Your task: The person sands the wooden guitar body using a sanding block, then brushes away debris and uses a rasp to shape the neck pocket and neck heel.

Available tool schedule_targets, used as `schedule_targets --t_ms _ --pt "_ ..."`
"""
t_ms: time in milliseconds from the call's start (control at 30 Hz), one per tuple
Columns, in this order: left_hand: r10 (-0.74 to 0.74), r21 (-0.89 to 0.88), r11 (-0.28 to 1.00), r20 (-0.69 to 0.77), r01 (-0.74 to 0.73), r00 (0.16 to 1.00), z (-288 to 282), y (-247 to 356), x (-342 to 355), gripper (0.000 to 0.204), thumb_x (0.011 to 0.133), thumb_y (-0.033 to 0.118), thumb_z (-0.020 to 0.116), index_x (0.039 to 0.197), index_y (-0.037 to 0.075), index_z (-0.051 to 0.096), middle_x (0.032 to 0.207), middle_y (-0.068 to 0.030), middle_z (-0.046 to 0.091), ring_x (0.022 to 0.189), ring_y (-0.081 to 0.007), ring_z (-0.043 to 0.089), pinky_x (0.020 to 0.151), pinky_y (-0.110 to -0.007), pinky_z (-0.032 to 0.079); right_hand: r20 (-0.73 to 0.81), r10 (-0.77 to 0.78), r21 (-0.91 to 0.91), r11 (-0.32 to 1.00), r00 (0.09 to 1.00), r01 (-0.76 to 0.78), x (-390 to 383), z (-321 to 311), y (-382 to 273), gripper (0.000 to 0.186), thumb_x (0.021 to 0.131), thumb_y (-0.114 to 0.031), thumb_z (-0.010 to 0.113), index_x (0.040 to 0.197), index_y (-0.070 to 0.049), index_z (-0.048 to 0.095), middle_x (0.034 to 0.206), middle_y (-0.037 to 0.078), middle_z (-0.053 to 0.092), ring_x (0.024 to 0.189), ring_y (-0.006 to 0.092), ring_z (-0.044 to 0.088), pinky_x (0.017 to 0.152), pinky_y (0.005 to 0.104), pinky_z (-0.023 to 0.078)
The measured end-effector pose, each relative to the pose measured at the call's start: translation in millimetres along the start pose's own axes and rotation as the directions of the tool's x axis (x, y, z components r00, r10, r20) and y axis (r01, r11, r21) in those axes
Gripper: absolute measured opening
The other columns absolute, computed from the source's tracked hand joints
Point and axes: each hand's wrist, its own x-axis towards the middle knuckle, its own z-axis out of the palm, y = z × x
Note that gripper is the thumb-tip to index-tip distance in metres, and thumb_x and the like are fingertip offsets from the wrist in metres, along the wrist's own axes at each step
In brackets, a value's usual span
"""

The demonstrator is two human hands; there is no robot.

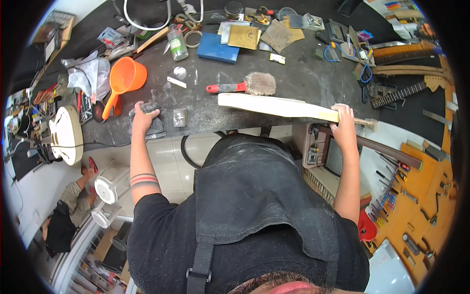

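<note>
A pale, flat guitar body (274, 106) stands edge-on along the bench's near edge, its narrower end to the right. My right hand (343, 117) is closed round that narrower end, fingers over the top. At the left, my left hand (143, 117) rests on a crumpled dark grey cloth (155, 128), thumb and fingers spread apart. Just right of the cloth lies a small grey block (180, 117). Behind the guitar body is a brush (259, 84) with a red and black handle and dusty bristles.
An orange dipper (128, 74) and a clear plastic bag (90, 76) stand left on the dusty bench (205, 117). A blue box (218, 48), sandpaper sheets (280, 36) and a jar (177, 44) lie farther back. A fretted guitar neck (399, 95) is at right; another person (63, 220) sits lower left.
</note>
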Motion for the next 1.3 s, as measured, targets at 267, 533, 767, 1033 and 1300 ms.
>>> schedule_targets --t_ms 267,533,767,1033,1300 --pt "0.123 0.554 0.832 -0.125 -0.033 0.985 -18.4 107.1 -32.9 0.074 0.094 0.042 0.084 0.155 0.012 0.056 0.12 -0.0245 0.082 0.116 -0.0457 0.077 0.101 -0.056 0.059 -0.035 0.007 0.053 0.999 0.999 -0.005 -8.0 4.7 6.4 0.055 0.076 0.011 0.075 0.127 -0.005 0.063 0.135 0.018 0.064 0.137 0.044 0.057 0.127 0.057 0.038" --pt "0.694 0.223 0.514 0.459 -0.828 0.554 129.8 249.4 -4.9 0.063 0.096 0.035 0.082 0.152 0.014 0.063 0.146 -0.0192 0.071 0.143 -0.0417 0.061 0.115 -0.06 0.051 -0.037 0.002 0.086 0.996 0.999 0.001 -2.2 5.9 12.1 0.057 0.075 0.012 0.078 0.127 -0.006 0.062 0.135 0.016 0.065 0.136 0.0433 0.057 0.128 0.0566 0.039" --pt "0.564 0.238 0.354 0.717 -0.905 0.409 152.3 264.7 37.5 0.057 0.079 0.03 0.083 0.13 0.006 0.074 0.109 -0.0234 0.08 0.103 -0.0462 0.076 0.093 -0.052 0.061 -0.033 -0.035 0.124 0.991 0.999 0.039 1.5 -2.0 18.8 0.052 0.074 0.012 0.078 0.121 -0.005 0.063 0.127 0.017 0.065 0.129 0.0439 0.058 0.117 0.0519 0.047" --pt "0.597 0.22 0.651 0.442 -0.727 0.669 57.8 293.7 -46.3 0.051 0.083 0.016 0.076 0.129 0.005 0.057 0.106 -0.0285 0.075 0.104 -0.0491 0.073 0.09 -0.054 0.056 0.018 -0.11 0.053 0.993 0.994 0.109 5.3 -12.0 36.6 0.047 0.074 0.007 0.081 0.117 -0.006 0.066 0.118 0.013 0.069 0.12 0.0384 0.065 0.102 0.0496 0.054" --pt "0.462 -0.057 0.857 -0.356 -0.512 0.813 -50.7 292.3 -281.7 0.031 0.111 0.031 0.072 0.126 0.004 0.071 0.099 -0.0004 0.072 0.081 -0.0126 0.066 0.076 -0.031 0.053 0.091 -0.318 0.077 0.947 0.944 0.312 27.8 -12.1 60.1 0.034 0.085 -0.027 0.091 0.104 -0.009 0.069 0.104 0.011 0.076 0.102 0.0377 0.076 0.088 0.0528 0.06"
